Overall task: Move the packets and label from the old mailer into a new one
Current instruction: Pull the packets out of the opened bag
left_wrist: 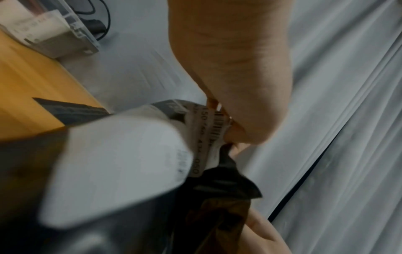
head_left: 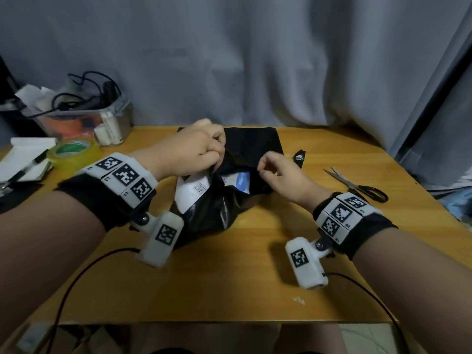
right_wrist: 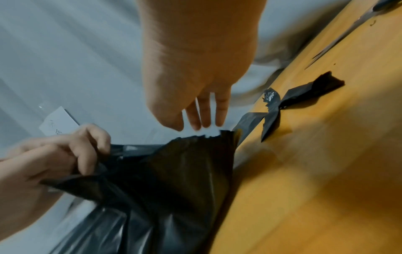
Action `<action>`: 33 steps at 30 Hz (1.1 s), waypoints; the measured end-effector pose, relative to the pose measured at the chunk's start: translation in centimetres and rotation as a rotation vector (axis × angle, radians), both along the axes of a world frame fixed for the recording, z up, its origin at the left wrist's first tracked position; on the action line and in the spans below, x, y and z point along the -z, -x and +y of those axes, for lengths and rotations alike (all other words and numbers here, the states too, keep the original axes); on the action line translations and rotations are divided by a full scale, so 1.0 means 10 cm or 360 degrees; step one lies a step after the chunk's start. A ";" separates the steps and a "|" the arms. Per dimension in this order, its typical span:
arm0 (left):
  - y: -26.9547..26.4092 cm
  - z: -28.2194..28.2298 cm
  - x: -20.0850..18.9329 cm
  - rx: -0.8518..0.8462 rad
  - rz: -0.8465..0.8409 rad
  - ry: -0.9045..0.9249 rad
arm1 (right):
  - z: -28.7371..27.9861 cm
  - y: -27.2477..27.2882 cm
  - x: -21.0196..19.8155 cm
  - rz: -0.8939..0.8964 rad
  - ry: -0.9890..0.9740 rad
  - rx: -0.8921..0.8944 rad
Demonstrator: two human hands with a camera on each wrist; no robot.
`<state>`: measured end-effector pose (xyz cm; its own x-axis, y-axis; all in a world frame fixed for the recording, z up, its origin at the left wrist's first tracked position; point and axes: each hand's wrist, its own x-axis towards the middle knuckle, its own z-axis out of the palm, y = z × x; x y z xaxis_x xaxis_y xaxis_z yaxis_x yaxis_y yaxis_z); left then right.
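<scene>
The old black mailer [head_left: 209, 215] lies crumpled at the table's middle, its cut mouth facing away from me. A white label [head_left: 190, 198] is stuck on its left side. My left hand [head_left: 217, 159] pinches the mouth's left edge together with the label's corner [left_wrist: 217, 123] and lifts it. My right hand [head_left: 263, 169] hovers at the mouth's right edge [right_wrist: 217, 135], its fingers [right_wrist: 202, 120] loosely straight and holding nothing. A white and blue packet [head_left: 240, 180] shows inside the mouth. A flat black new mailer [head_left: 255, 141] lies behind, partly under the old one.
Black-handled scissors [head_left: 357, 186] lie to the right, with a cut black plastic scrap [head_left: 298, 158] nearer the mailers. A yellow tape roll [head_left: 74, 154], papers with a pen [head_left: 25, 162] and a clear bin [head_left: 84, 118] of cables stand at the left. A grey curtain hangs behind.
</scene>
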<state>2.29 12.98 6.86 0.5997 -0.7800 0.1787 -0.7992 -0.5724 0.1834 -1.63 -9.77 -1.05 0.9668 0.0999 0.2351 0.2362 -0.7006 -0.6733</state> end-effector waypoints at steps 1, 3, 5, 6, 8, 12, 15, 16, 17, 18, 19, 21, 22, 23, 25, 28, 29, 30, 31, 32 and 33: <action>0.02 0.01 0.03 -0.0031 0.0048 -0.0040 | 0.04 0.02 0.01 0.0131 0.0049 -0.0059; 0.01 0.02 0.16 -0.0174 0.0088 -0.0186 | 0.10 0.04 0.08 0.0339 0.0260 -0.0104; -0.01 0.05 0.31 -0.0345 0.0071 -0.0319 | 0.16 0.09 0.15 0.0458 0.0475 -0.0061; -0.02 0.07 0.38 -0.0397 0.0076 -0.0391 | 0.19 0.11 0.17 0.0478 0.0558 -0.0031; 0.04 0.11 0.51 -0.0501 0.0134 -0.0576 | 0.23 0.12 0.19 0.0481 0.0607 0.0045; 0.12 0.13 0.75 -0.0610 0.0261 -0.0633 | 0.36 0.11 0.18 0.0565 0.0347 0.0263; 0.11 0.12 0.83 -0.0679 0.0323 -0.0499 | 0.48 0.07 0.15 0.0744 -0.0042 0.0455; 0.09 0.12 0.84 -0.0703 0.0345 -0.0471 | 0.52 0.05 0.15 0.0792 -0.0219 0.0508; 0.08 0.13 0.86 -0.0723 0.0375 -0.0445 | 0.56 0.02 0.13 0.0835 -0.0405 0.0548; 0.06 0.14 0.88 -0.0738 0.0402 -0.0414 | 0.59 0.00 0.12 0.0864 -0.0579 0.0573; 0.05 0.16 0.90 -0.0749 0.0427 -0.0377 | 0.62 -0.02 0.11 0.0883 -0.0712 0.0589; 0.05 0.20 0.95 -0.0763 0.0472 -0.0271 | 0.68 -0.05 0.10 0.0915 -0.0828 0.0627; 0.06 0.21 0.97 -0.0764 0.0482 -0.0198 | 0.71 -0.07 0.11 0.0925 -0.0825 0.0642; 0.07 0.23 0.99 -0.0761 0.0483 -0.0116 | 0.74 -0.09 0.12 0.0923 -0.0799 0.0651; 0.09 0.26 1.02 -0.0764 0.0451 0.0066 | 0.83 -0.15 0.17 0.0848 -0.0727 0.0675; 0.10 0.29 1.03 -0.0821 0.0379 0.0301 | 0.95 -0.22 0.18 0.0523 -0.0443 0.0768; 0.09 0.29 1.02 -0.0851 0.0373 0.0338 | 0.99 -0.21 0.15 0.0390 -0.0303 0.0777; 0.07 0.30 1.01 -0.0883 0.0369 0.0349 | 1.02 -0.20 0.10 0.0257 -0.0155 0.0743; 0.06 0.30 1.00 -0.0915 0.0358 0.0337 | 1.05 -0.18 0.05 0.0146 -0.0021 0.0663; 0.04 0.31 0.97 -0.0945 0.0341 0.0321 | 1.08 -0.16 -0.01 0.0036 0.0102 0.0564; 0.02 0.31 0.94 -0.0971 0.0323 0.0326 | 1.10 -0.13 -0.06 -0.0059 0.0201 0.0467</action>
<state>2.13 16.10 -2.55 0.9595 -0.2531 0.1240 -0.2818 -0.8481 0.4487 -0.31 1.21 -0.44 0.9498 -0.1512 0.2740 0.0343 -0.8200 -0.5713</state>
